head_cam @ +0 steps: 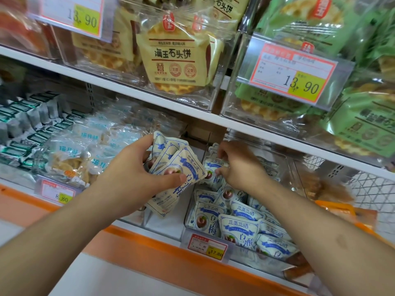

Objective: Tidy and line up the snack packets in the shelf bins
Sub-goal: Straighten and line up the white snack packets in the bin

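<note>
snack packets (241,228), white with blue print, lie jumbled in a clear bin (287,167) at the lower centre-right of the frame, some flat, some tilted on one another. a small price tag (207,246) hangs on the bin's front edge, above the orange shelf edge (149,246).

the left hand (136,178), just left of centre, is closed around a fanned bunch of packets (177,165) of the same kind, thumb pressed on the front one, fingers behind. the bunch is held up in front of the shelf, just left of the bin and above its front.

the right hand (237,167) reaches into the bin from the lower right, its fingers curled and pinching the top of one standing packet (211,167) near the back. that packet sits just beside the bunch in the other hand.

to the left, another bin holds clear bags of pale cookies (70,161), and further left are rows of green and grey packs (23,124). on the shelf above, in the upper part of the frame, are large yellow biscuit bags (175,58) and, to the right, green bags (363,124) behind a big price label (299,75).
</note>
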`<state>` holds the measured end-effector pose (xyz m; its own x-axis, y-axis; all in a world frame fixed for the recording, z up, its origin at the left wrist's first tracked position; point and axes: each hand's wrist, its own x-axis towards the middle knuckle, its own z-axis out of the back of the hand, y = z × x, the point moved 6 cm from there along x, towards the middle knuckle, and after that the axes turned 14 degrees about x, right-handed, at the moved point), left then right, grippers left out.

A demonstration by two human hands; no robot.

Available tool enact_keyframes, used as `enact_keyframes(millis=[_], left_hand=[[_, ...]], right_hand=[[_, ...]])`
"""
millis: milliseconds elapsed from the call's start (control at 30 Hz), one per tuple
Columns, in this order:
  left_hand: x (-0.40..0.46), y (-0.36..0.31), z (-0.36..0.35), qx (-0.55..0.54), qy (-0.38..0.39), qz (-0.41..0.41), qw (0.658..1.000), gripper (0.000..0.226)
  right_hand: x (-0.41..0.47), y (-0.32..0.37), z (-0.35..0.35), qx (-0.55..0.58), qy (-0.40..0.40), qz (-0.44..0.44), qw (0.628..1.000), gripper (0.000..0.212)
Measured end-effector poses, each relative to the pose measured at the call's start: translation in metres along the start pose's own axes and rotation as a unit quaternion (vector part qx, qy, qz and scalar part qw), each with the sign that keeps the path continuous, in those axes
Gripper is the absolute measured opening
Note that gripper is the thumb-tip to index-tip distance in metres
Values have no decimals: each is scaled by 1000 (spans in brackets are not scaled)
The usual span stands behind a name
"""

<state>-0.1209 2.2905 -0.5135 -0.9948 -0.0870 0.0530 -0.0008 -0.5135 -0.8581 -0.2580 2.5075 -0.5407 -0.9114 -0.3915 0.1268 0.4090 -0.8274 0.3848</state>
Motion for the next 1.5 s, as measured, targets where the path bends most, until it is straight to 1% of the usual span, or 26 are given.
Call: enact_keyframes(millis=[33,67,100,133,200,267,333,400,433,500,567,633,700,733,767,833,900,967,1033,1133,1200,1233,1333,1367,1467,1500], left_hand=[[0,0,0,0,-1,1,1000,41],[0,0,0,0,-2,2,1000,42],[-1,0,0,0,-2,3,1000,42],[-1,-1,0,-1,-2,3,1000,43],[-2,-2,0,1,-4,5,1000,44],[-2,-1,0,5,-3,5,1000,44],[-1,0,0,10,-1,1,1000,43],[-1,1,1,12,-1,-4,1000,42],[-1,0,2,12,-1,-5,1000,42],[0,1,2,15,-1,-3,1000,43],[1,1,1,17,1,0,1000,43],[1,1,0,18,4,2,1000,43],[1,-1,0,19,3,3,1000,43],[0,-1,0,20,0,4,1000,43],[-1,-2,1,21,-2,5,1000,43],[-2,-3,2,22,-7,7,1000,42],[-3,-3,2,26,-11,10,1000,42],[-3,-4,2,29,-11,10,999,42],[-2,-4,2,28,-10,7,1000,43],[-2,-4,0,27,-8,-1,1000,43],[-2,-3,0,26,-6,-4,1000,42],[-1,-3,-1,25,-5,-6,1000,42],[-1,-3,-2,17,-3,-11,1000,43],[-1,-3,-2,15,-2,-12,1000,43],[-1,-3,-1,15,-2,-13,1000,42],[-1,-2,0,16,-3,-13,1000,42]], right_hand=[[-3,0,-6,42,54,-21,997,30],[-9,3,-15,59,119,-33,991,29],[-13,7,-25,51,175,-34,983,31],[-16,9,-35,16,215,-26,976,30],[-17,12,-52,-64,265,-13,962,26],[-13,11,-63,-104,278,-14,955,27],[-11,7,-69,-101,274,-28,956,35],[-9,2,-70,-67,267,-37,961,42],[-8,0,-69,-41,257,-42,965,41],[-5,-3,-62,33,224,-58,972,31],[-5,-6,-59,90,216,-99,967,26],[-7,-4,-58,71,227,-102,966,22],[-9,0,-51,61,213,-88,971,13],[-10,3,-44,71,197,-80,975,7],[-10,4,-37,83,172,-72,979,6],[-9,4,-21,97,110,-61,987,11],[-7,5,-8,71,53,-32,996,10],[-7,5,-1,20,18,3,1000,9],[-9,4,-2,-5,30,11,999,12],[-15,2,-11,-14,86,-10,996,33],[-14,1,-13,-33,89,-9,995,44],[-12,1,-13,-41,82,-7,996,45],[-3,4,-11,-108,63,4,992,25],[0,4,-11,-139,55,7,989,22],[7,8,-14,-219,16,38,975,20],[8,9,-17,-225,12,44,973,21]])
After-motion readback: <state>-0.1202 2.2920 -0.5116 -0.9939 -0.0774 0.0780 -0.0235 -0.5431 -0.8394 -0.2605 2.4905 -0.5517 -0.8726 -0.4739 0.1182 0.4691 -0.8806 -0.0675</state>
